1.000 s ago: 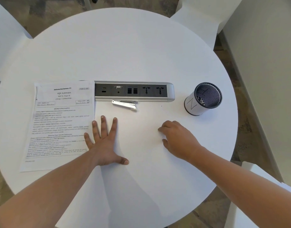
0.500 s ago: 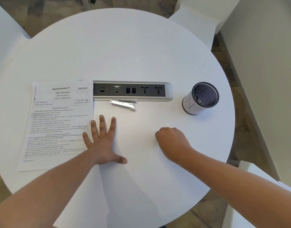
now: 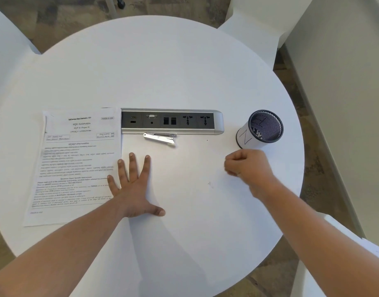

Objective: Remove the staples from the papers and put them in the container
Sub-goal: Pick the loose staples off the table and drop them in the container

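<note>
A closed right hand [image 3: 247, 168] carries something toward a mesh container [image 3: 261, 129] on a round white table [image 3: 162, 71].

The papers [image 3: 77, 166] lie flat at the table's left; no staple is visible on them. The left hand [image 3: 134, 187] is spread flat, empty, just beside them. The right hand is clenched near the container; likely holding a staple, though none shows. A stapler [image 3: 159, 138] lies by the socket strip [image 3: 172, 122]. The drop remains.
</note>
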